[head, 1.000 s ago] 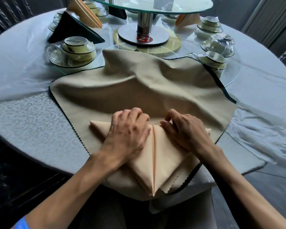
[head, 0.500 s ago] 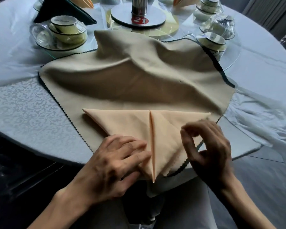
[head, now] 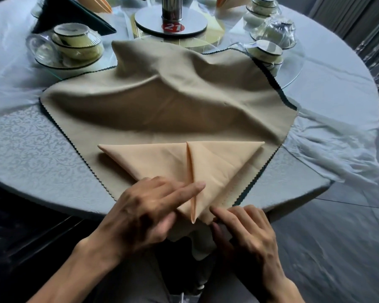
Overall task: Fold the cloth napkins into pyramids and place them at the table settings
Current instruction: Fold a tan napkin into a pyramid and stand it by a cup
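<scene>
A peach napkin (head: 179, 165), folded into a downward-pointing triangle, lay on a tan cloth (head: 162, 101) at the table's near edge. The left hand (head: 144, 211) rested flat on its lower-left side, index finger extended across the centre fold. The right hand (head: 245, 235) pinched the cloth edge just beside its bottom tip.

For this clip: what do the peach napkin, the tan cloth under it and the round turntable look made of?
Peach napkin: woven cloth, matte, holding crisp creases.
Tan cloth: softer matte fabric, lying in loose folds, with a dark scalloped edge.
Turntable: clear glass, apparently; the tablecloth shows through and its rim glints.
</scene>
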### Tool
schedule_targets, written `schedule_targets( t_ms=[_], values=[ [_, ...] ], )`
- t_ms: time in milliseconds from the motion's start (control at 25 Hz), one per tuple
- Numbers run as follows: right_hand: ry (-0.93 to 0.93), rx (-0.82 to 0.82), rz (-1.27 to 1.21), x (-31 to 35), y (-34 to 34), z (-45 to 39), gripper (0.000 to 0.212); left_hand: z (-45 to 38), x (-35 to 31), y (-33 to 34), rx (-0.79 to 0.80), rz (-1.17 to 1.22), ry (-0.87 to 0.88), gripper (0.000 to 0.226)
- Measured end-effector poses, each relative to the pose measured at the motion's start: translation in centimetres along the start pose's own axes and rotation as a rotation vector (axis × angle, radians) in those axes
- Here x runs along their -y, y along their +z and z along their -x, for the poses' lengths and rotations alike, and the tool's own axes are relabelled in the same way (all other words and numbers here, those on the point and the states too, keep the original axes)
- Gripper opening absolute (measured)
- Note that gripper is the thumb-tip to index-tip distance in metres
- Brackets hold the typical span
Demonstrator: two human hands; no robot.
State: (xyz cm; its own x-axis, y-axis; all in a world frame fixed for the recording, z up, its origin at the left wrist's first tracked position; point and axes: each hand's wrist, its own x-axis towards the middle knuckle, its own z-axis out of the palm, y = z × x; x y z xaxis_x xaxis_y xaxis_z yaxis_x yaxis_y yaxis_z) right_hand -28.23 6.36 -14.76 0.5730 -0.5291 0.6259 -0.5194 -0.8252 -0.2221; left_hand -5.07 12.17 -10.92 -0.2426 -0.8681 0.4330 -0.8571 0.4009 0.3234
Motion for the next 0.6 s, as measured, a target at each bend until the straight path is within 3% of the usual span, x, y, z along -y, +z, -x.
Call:
schedule_targets(
  t_ms=[200, 440, 600],
  values=[
    [0.006, 0.031, 0.016, 0.7, -0.1, -0.5, 0.018, -1.3, 0.5, -0.5, -0.044, 0.321, -0.192, 0.035],
    [0.008, 0.016, 0.020, 1.8, 0.1, -0.8, 0.017, -1.8, -0.9, -0.3, -0.031, 0.191, -0.091, 0.041],
    [0.017, -0.011, -0.028, 1.6, 0.2, -0.5, 0.023, -1.3, -0.7, 0.3, 0.085, -0.053, 0.057, 0.053]
  ],
)
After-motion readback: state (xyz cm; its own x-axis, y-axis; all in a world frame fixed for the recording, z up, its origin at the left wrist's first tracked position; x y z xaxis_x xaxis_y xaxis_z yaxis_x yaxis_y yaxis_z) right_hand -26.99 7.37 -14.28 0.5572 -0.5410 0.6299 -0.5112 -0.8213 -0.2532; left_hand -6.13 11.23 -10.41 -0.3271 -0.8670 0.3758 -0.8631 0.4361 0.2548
